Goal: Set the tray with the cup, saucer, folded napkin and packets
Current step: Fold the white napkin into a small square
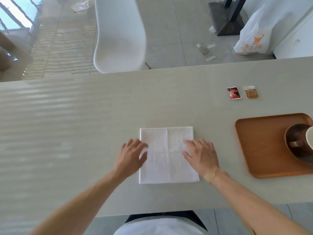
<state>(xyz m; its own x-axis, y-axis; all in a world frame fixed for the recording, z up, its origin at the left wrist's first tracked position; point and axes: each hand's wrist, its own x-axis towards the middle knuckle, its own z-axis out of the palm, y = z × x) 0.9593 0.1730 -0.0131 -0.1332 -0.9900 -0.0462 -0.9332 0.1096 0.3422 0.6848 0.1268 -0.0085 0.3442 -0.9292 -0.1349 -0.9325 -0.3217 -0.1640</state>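
Nearest the camera, two bare forearms reached out over the pale grey bench (84, 116). A white napkin (166, 160) lay flat on it in front of the person, opened to a near square with fold creases crossing its middle. The left hand (131, 156) rested palm down at the napkin's left edge, its fingers (135, 144) loosely spread and flat, gripping nothing; the hand looked slightly blurred. The right hand (201, 155) lay palm down on the napkin's right side, fingers (191, 145) apart and pressing on the paper, with the thumb pointing toward the centre crease. A tan plaster (210, 176) crossed the right wrist.

Well to the right of the napkin sat a brown wooden tray (254, 141) with rounded corners, cut off by the picture's edge. On it stood a dark brown saucer (291, 148) carrying a cup (310, 138) with a pale rim and a brown handle; only part of the cup showed.

Farther back on the bench, beyond the tray, two small packets lay side by side, just apart: a red and black packet (234, 93) on the left and a tan packet (252, 92) on the right.

Past the bench's far edge stood a white chair (118, 34) on the tiled floor, with a white plastic bag (254, 34) printed in orange off to the right.
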